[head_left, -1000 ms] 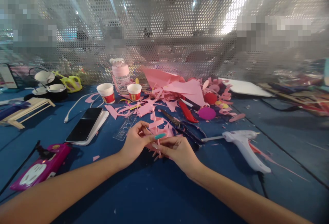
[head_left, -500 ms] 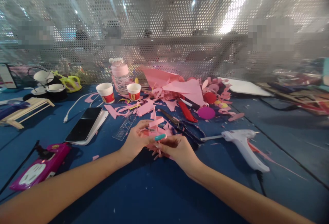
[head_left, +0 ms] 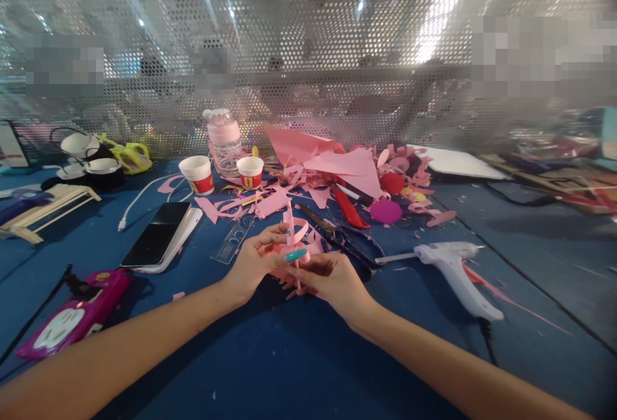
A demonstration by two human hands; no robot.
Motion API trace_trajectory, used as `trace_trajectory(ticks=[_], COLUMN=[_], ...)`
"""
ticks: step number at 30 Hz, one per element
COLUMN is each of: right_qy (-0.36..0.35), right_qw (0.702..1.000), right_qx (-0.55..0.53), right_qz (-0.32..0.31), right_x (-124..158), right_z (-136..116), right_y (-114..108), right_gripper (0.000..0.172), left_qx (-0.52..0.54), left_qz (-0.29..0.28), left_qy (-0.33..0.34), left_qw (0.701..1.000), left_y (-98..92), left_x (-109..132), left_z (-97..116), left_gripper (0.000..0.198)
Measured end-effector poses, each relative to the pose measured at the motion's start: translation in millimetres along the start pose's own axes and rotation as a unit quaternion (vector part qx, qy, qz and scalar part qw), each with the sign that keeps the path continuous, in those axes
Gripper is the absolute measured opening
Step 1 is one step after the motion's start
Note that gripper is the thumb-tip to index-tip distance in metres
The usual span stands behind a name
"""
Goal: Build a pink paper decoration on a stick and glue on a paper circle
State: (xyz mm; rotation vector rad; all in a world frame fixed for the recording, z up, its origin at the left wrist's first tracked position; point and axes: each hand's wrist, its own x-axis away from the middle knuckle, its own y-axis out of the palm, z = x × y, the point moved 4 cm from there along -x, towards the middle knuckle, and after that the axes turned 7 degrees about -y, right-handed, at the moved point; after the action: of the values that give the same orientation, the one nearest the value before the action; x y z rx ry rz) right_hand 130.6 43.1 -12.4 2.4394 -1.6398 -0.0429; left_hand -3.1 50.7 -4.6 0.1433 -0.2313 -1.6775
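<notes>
L hand (head_left: 250, 262): fingers pinching the pink paper piece (head_left: 291, 232), thumb w/ long teal nail across the front. R hand (head_left: 340, 279): fingers nipped on its lower part just beside; some fingertips hidden, exact contact can't tell. Piece is btwn the hands, near edge side of the counter (head_left: 279, 356): upright strip, curled loop on top. Prob. v. light, springy but soft, easily creased; best held low at the stem, lightly, off the loop.

Clock centred on piece: scissors (head_left: 332, 230) at 1, metal blades, dk blue handles. Glue gun (head_left: 453, 266) at 3, smooth white plastic. Clear flat stencil (head_left: 230, 246) w/ cutouts, approx. 10. Glossy black phone (head_left: 157, 234) at 9–10. Matte pink scraps (head_left: 274, 203), flat + jagged, at 12. Perforated metal screen (head_left: 299, 28) beyond.
</notes>
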Motion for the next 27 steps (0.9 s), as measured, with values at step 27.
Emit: trace_trajectory(ticks=[27], right_qy=[0.012], right_qw=[0.999], right_qx=[-0.033], right_qz=[-0.021], right_x=[-2.5], right_z=[5.7], right_y=[-0.3], right_gripper=[0.033], left_qx=[0.01], left_qz=[0.037], left_qy=[-0.021], left_qw=[0.999], left_y=[-10.4], left_x=[-7.2], left_z=[-15.9], left_gripper=[0.027])
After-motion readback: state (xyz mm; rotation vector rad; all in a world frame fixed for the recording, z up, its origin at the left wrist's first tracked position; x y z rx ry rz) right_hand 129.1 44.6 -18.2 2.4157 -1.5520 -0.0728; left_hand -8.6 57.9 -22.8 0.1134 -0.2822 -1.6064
